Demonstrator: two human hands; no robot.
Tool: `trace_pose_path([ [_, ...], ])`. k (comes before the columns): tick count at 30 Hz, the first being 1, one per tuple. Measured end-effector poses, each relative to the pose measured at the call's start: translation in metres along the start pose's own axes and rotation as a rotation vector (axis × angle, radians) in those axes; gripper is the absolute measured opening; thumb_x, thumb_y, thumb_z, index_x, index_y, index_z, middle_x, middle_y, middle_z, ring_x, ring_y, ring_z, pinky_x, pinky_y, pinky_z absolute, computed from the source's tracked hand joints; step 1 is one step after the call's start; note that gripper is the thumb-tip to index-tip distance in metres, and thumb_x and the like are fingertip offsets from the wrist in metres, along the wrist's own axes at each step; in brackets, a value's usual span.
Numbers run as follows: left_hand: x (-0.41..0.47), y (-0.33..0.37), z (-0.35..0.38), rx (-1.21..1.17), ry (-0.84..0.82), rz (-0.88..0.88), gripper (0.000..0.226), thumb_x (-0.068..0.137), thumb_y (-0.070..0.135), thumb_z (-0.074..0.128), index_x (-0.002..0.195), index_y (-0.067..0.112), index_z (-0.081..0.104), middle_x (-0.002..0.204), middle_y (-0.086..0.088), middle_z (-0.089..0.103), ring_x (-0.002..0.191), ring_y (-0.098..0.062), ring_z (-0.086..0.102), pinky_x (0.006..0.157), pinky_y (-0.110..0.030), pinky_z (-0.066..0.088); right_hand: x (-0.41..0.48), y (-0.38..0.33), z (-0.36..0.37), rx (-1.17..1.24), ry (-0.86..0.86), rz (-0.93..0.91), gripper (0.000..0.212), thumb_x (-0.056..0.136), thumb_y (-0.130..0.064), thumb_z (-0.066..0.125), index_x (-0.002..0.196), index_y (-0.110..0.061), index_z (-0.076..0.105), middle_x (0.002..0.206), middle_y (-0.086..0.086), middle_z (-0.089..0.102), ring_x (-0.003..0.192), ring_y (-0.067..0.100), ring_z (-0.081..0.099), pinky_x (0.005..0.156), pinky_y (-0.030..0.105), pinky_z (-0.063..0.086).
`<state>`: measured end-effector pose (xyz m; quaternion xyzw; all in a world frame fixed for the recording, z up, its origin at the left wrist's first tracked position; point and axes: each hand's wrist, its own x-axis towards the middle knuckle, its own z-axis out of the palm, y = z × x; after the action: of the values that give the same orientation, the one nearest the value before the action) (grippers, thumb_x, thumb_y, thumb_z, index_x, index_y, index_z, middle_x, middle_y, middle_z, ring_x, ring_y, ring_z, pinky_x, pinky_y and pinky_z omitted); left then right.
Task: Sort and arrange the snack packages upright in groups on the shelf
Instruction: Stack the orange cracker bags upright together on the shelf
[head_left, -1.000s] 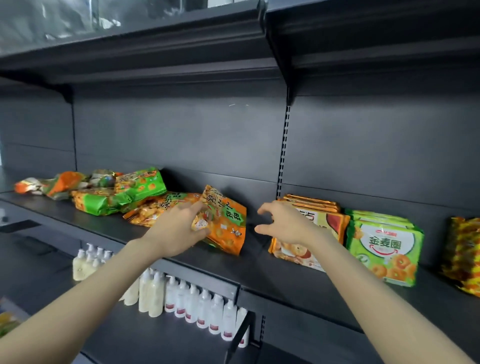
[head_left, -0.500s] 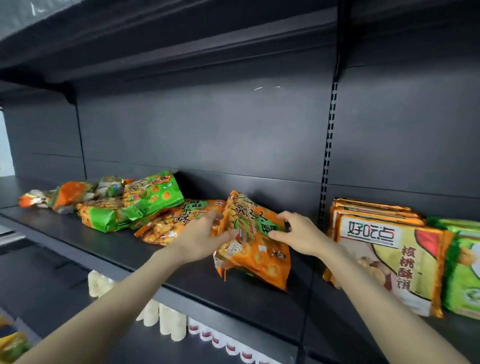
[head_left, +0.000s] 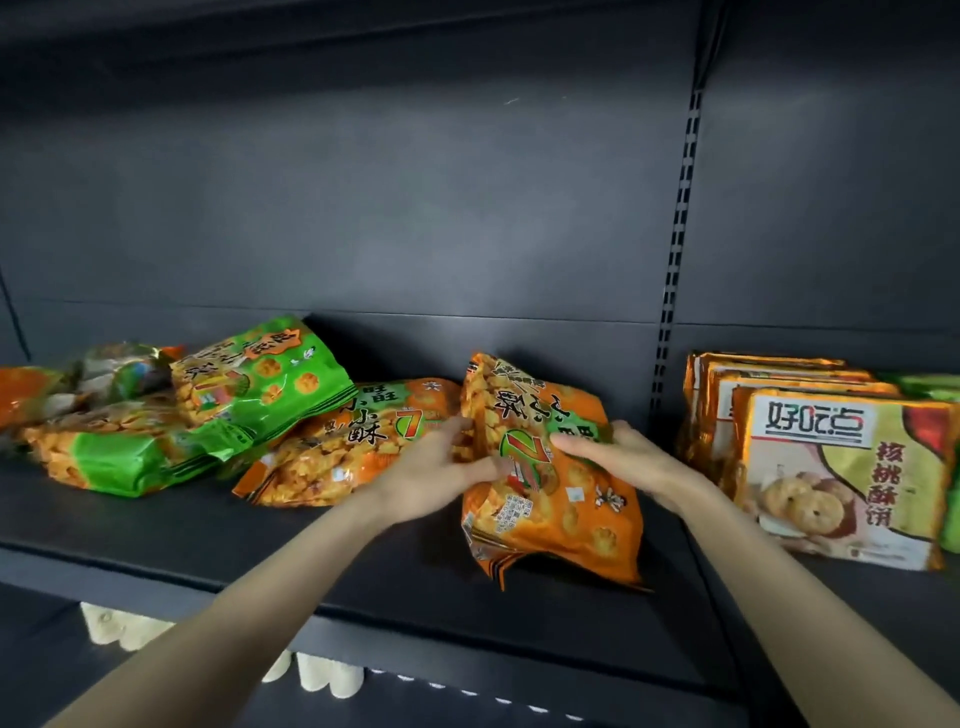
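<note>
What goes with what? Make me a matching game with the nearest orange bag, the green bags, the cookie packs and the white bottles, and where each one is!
Things:
1. nearest orange bag
2. green bags
3. cookie packs
4. white bottles

Places:
A. below the shelf
B. standing in a row at the right
C. lying in a heap at the left
D. held between the left hand and the right hand

Pairs: 1-D, 2-C, 3-B, 4-A.

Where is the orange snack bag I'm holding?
In the head view, the orange snack bag stands tilted right of centre on the shelf, held by the left hand and right hand, between a flat orange bag and upright cookie packs.
</note>
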<state>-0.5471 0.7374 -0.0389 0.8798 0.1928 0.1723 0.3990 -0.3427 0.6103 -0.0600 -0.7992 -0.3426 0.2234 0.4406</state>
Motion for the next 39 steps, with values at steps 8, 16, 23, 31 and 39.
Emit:
trace_pose_path([
  [8, 0.005, -0.042, -0.02, -0.139, -0.152, 0.141, 0.088, 0.077, 0.027, 0.074, 0.146, 0.013, 0.02, 0.13, 0.014, 0.044, 0.12, -0.002, 0.041, 0.098, -0.013, 0.03, -0.042, -0.031, 0.018, 0.157, 0.257, -0.08, 0.06, 0.064, -0.029, 0.084, 0.111, -0.02, 0.049, 0.097, -0.006, 0.065, 0.085, 0.009, 0.064, 0.066, 0.023, 0.05],
  [16, 0.002, -0.069, -0.035, 0.171, -0.026, 0.248, 0.093, 0.064, 0.077, 0.056, 0.141, 0.027, 0.038, 0.141, 0.01, 0.043, 0.134, -0.014, 0.033, 0.114, -0.041, 0.025, -0.056, -0.044, 0.047, 0.213, 0.269, -0.046, 0.067, 0.065, -0.023, 0.084, 0.121, -0.035, 0.049, 0.108, -0.005, 0.065, 0.095, 0.015, 0.065, 0.075, 0.032, 0.054],
  [23, 0.009, -0.099, -0.055, 0.493, 0.216, 0.121, 0.107, 0.06, 0.084, -0.006, 0.143, 0.029, 0.034, 0.155, 0.005, 0.024, 0.144, -0.019, 0.014, 0.115, -0.045, -0.002, -0.063, -0.057, 0.044, 0.211, 0.358, -0.076, 0.07, 0.065, -0.018, 0.084, 0.125, -0.028, 0.048, 0.103, -0.006, 0.065, 0.089, 0.011, 0.064, 0.065, 0.026, 0.05],
  [31, 0.002, -0.091, -0.06, 0.445, 0.065, 0.136, 0.08, 0.081, 0.079, 0.009, 0.14, 0.032, 0.039, 0.152, 0.008, 0.031, 0.141, -0.016, 0.024, 0.112, -0.04, 0.012, -0.08, -0.063, 0.025, 0.175, 0.395, -0.053, 0.057, 0.066, -0.017, 0.083, 0.11, -0.024, 0.048, 0.091, -0.005, 0.066, 0.078, 0.013, 0.066, 0.058, 0.025, 0.049],
  [39, 0.004, -0.061, -0.047, -0.033, -0.083, 0.052, 0.077, 0.087, 0.071, 0.014, 0.143, 0.024, 0.037, 0.148, 0.004, 0.039, 0.139, -0.017, 0.033, 0.117, -0.039, 0.02, -0.1, -0.071, 0.007, 0.181, 0.462, -0.058, 0.072, 0.063, -0.02, 0.085, 0.125, -0.02, 0.049, 0.096, 0.001, 0.068, 0.082, 0.021, 0.068, 0.064, 0.033, 0.053],
])
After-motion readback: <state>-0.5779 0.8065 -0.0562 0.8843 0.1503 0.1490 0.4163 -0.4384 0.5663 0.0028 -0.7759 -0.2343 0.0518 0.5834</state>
